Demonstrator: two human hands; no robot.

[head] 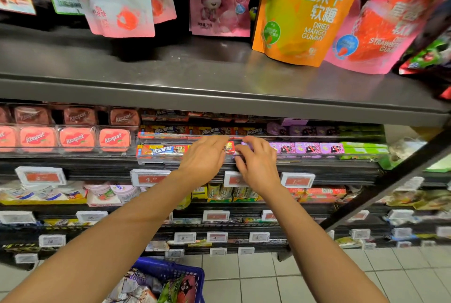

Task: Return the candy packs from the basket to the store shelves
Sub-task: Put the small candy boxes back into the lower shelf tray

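The person is reaching both arms up to the tiered rack under the grey shelf. The left hand and the right hand are meeting over a small red candy pack, fingers curled around its ends, seating it in the front row just right of the long red-and-blue packs and left of the purple packs. How firmly either hand is gripping I cannot tell; only a sliver of the pack is showing between them. To my eye the trick is sliding it flat behind the clear front lip, label outward, in line with its neighbours, without nudging those. The blue basket is sitting on the floor near the person, more packs inside.
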